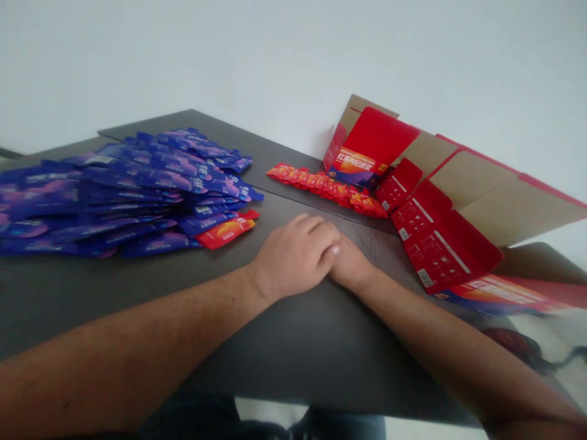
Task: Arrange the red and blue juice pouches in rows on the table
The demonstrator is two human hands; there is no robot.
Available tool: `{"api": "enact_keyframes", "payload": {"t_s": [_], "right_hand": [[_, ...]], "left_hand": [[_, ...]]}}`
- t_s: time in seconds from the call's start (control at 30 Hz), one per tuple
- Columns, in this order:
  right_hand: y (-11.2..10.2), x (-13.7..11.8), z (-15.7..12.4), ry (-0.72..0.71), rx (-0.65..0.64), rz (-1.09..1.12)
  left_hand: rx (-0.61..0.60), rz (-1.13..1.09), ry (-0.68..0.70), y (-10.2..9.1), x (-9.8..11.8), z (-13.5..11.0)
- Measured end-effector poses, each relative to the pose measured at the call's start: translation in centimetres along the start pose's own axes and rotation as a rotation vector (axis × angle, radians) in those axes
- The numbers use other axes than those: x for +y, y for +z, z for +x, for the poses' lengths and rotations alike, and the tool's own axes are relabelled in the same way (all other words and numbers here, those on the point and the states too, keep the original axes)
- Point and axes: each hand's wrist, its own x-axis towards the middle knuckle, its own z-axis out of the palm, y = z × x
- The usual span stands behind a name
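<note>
1. left hand point(293, 256), bare and palm down, lies across the right hand, its fingers pressed together and gently curved, pinching nothing.
2. right hand point(353, 267), also bare and palm down, sits just under those fingers. its own fingers are mostly hidden, so i cannot tell whether they are spread or together. it holds nothing that shows.
3. dark grey matte tabletop point(293, 342) lies under both hands and forearms, giving them a firm, level rest.
4. glossy red-and-orange sachet point(224, 233) is the nearest loose piece, lying flat at the front of the pile, near the left hand but not touching it.
5. heap of glossy blue-purple sachets point(128, 189) spreads across the left of the table in overlapping, slippery layers. pieces at its near edge look easiest to slide away without disturbing the rest.
6. overlapping row of small red sachets point(325, 188) lies beyond the hands, to the right of the heap and well apart from it.
7. unfolded red-and-tan cardboard carton blank point(463, 201) sprawls at the far right, its tan panels tilted up and its red printed flaps hanging low. its spread makes it awkward to reach past.
</note>
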Motion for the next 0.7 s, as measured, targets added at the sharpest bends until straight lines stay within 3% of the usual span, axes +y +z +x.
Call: {"api": "enact_keyframes", "payload": {"t_s": [0.13, 0.23, 0.3, 0.43, 0.53, 0.6, 0.7], "right_hand": [[-2.4, 2.8, -4.4, -0.009, 0.085, -0.100], [-3.7, 4.2, -6.7, -0.040, 0.171, -0.173], [-3.8, 4.2, -7.1, -0.030, 0.208, -0.180], [-2.6, 3.2, -6.0, 0.100, 0.331, -0.057], [-1.5, 2.2, -5.1, 0.380, 0.481, 0.243], [-1.2, 1.3, -4.7, 0.579, 0.433, 0.580], [-0.8, -0.5, -3.9, 0.707, 0.225, 0.947]], "left_hand": [[-0.108, -0.202, -0.414, 1.6, -1.9, 0.7], [-0.259, -0.536, -0.635, 2.5, -2.2, 1.1], [-0.288, -0.781, -0.757, 2.8, -2.0, 1.1], [-0.120, -1.025, -0.915, 3.3, -1.7, 0.8], [0.094, -0.991, -0.937, 3.9, -2.4, 0.9], [0.227, -0.951, -0.952, 4.2, -3.0, 1.0], [0.337, -0.928, -0.955, 4.5, -3.7, 1.1]]}}
